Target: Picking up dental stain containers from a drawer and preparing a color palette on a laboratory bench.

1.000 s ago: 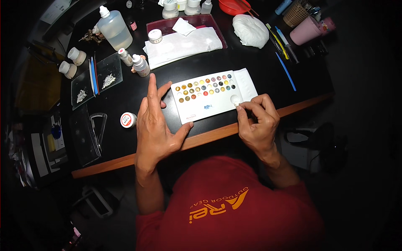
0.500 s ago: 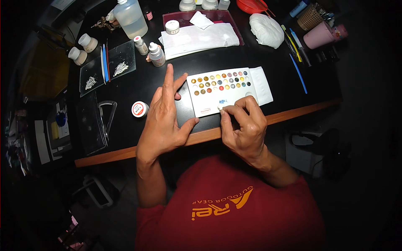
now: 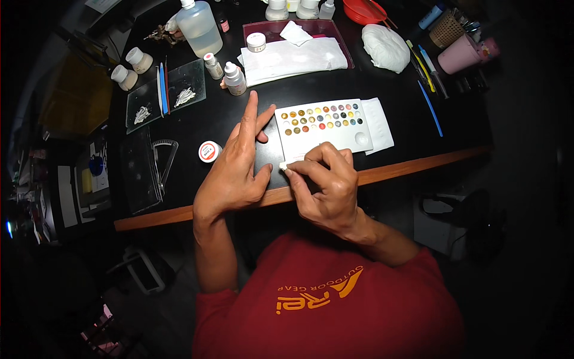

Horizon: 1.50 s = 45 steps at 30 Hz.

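Observation:
A white palette (image 3: 311, 140) with rows of small round coloured pans lies tilted slightly on the black table, a folded white tissue (image 3: 379, 127) under its right side. My right hand (image 3: 329, 188) pinches a small white wad (image 3: 283, 166), which looks like tissue or cotton, at the palette's near left corner. The fingers of that hand cover part of the palette's near edge. Just left of the palette, my left hand (image 3: 236, 161) is held with fingers stretched out and nothing in it. Beside its wrist stands a small round jar with a white and red lid (image 3: 208, 151).
Two small bottles (image 3: 235, 79) and a glass slab (image 3: 140, 93) with white paste and thin tools stand at the far left. A folded white cloth (image 3: 296, 60) lies on a dark red tray. Brushes (image 3: 427, 107), a white bundle (image 3: 385, 48) and a pink cup (image 3: 459, 58) are at right.
My right hand has moved left with the white wad, from the palette's lower middle to its near left corner. The blue smear there no longer shows. The whole view has shifted slightly.

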Tool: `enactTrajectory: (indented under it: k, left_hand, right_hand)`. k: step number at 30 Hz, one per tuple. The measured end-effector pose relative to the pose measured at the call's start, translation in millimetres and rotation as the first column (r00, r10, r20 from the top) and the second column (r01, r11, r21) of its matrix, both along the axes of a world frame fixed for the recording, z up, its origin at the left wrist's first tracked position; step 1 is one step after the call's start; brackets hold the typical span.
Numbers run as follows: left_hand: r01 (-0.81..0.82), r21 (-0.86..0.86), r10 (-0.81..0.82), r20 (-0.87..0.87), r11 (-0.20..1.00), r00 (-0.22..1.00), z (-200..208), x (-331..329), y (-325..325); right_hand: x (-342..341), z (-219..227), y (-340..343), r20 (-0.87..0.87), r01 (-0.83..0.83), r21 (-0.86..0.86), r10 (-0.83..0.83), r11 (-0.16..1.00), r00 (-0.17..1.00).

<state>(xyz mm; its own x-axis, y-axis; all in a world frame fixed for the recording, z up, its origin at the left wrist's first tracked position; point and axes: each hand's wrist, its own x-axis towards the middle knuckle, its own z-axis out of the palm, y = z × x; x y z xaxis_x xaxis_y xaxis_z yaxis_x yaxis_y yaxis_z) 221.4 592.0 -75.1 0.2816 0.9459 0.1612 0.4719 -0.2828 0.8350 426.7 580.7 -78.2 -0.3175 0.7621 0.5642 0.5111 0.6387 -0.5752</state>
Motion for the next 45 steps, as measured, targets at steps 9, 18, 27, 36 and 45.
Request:
enactTrajectory:
  k: [9,18,27,36,45]
  left_hand:
    - [-0.207,0.119,0.198,0.084,0.971,0.977,-8,8,-5]
    - [-0.217,0.239,0.13,0.334,0.946,0.934,10,61,-28]
    - [-0.227,-0.118,0.249,0.634,0.967,0.732,1,94,-54]
    - [-0.239,0.007,0.19,0.583,0.971,0.79,-4,90,-62]
    - [-0.534,0.11,0.388,0.568,0.838,0.726,-20,48,-114]
  right_hand:
    - [72,20,3,-0.853,-0.689,-0.521,-0.273,0.504,0.445]
    - [78,21,-6,-0.835,-0.817,-0.492,-0.428,0.301,0.345]
    - [71,15,-19,-0.848,-0.727,-0.526,-0.212,0.44,0.485]
    - [74,13,-19,-0.699,-0.575,-0.601,-0.017,0.555,0.715]
    - [80,10,-22,-0.389,-0.37,-0.599,0.145,0.71,0.91]
